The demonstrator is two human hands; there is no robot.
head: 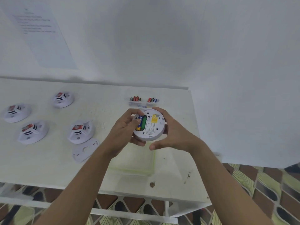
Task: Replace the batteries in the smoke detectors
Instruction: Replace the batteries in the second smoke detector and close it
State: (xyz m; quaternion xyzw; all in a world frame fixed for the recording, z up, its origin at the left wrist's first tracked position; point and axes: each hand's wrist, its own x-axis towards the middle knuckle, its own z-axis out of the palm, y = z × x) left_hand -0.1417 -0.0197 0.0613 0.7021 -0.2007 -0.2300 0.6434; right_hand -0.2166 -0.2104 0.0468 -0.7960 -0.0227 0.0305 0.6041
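Observation:
Both hands hold a round white smoke detector point(151, 130) above the table, its back turned up toward me. The open battery bay shows a green board and a blue-and-yellow battery point(139, 122). My left hand point(125, 129) grips the detector's left side, with the thumb and fingertips pressing on that battery. My right hand point(168, 133) cups the right rim. A yellow label point(155, 119) sits on the detector's back. Its detached white mounting plate point(85, 150) lies flat on the table to the left.
Several other white smoke detectors point(81, 131) point(33, 132) point(16, 113) point(63, 99) lie on the left of the white table point(100, 101). Two small clear trays of batteries point(135, 99) point(152, 100) stand behind my hands. A clear plastic box point(133, 163) sits below them. A paper sheet point(37, 34) hangs on the wall.

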